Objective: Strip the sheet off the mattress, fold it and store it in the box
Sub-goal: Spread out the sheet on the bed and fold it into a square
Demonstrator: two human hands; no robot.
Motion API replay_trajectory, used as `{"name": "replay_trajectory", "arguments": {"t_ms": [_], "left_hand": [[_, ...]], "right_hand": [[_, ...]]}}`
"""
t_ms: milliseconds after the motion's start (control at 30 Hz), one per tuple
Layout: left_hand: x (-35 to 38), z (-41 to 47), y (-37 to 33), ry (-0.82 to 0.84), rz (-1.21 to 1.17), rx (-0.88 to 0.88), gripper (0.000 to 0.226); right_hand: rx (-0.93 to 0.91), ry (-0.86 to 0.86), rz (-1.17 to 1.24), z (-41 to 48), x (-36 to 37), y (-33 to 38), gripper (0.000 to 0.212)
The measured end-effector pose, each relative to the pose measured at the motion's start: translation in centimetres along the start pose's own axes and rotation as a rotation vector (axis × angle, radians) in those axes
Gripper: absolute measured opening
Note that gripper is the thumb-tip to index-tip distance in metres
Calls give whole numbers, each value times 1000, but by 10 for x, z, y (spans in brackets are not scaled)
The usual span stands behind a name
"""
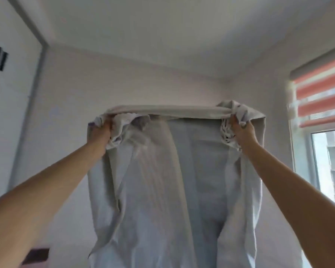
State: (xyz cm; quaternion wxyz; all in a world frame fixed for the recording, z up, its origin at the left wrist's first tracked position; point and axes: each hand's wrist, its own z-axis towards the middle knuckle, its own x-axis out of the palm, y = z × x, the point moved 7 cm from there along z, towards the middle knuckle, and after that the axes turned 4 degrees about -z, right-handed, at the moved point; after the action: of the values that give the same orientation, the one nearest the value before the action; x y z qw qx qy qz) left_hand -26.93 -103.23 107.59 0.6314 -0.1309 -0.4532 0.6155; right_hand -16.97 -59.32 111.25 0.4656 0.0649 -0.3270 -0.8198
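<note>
The sheet is held up high, hanging down. Its top corners are gripped by the left hand and right hand, fingers curled round bunched cloth.

1. Showed pale grey-blue across the sheet between left hand and right hand.
2. Read whiter along its bunched top, with small dark marks beside the right hand.
3. Ran coral-orange and pale in stripes on the blind right of the right hand.
4. Looked plain white on the wall behind both hands and the ceiling above.
</note>
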Motion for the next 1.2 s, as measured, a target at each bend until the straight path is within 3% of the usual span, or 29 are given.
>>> {"name": "replay_trajectory", "arguments": {"t_ms": [100, 167, 300, 433, 600, 833, 933, 1067, 1167, 1200], "left_hand": [[-11, 10, 47, -10, 14, -136, 45], [-16, -8, 66, 5, -10, -176, 19], [-27, -54, 98, 123, 79, -219, 22], [-62, -110, 133, 218, 255, -258, 20], [-131, -194, 174, 236, 443, -353, 50], [-237, -312, 203, 353, 754, -411, 49], [-274, -344, 198, 322, 960, -406, 50], [-303, -380, 177, 343, 829, -316, 53], [-319, -414, 169, 370, 761, -497, 26], [-322, -420, 167, 387, 781, -533, 31]], "right_hand": [[46, 50, -56, -3, -10, -47, 28], [84, 75, -123, -12, -25, -78, 50], [209, 31, -168, -76, -53, -90, 14], [327, 9, -207, -142, -84, -113, 18], [441, 33, -317, -262, -127, -143, 16], [592, 1, -383, -440, -173, -134, 10], [634, -7, -437, -492, -187, -120, 16], [652, -33, -480, -539, -196, -93, 8], [686, -50, -552, -569, -211, -80, 27], [696, -70, -588, -576, -217, -80, 30]]}}
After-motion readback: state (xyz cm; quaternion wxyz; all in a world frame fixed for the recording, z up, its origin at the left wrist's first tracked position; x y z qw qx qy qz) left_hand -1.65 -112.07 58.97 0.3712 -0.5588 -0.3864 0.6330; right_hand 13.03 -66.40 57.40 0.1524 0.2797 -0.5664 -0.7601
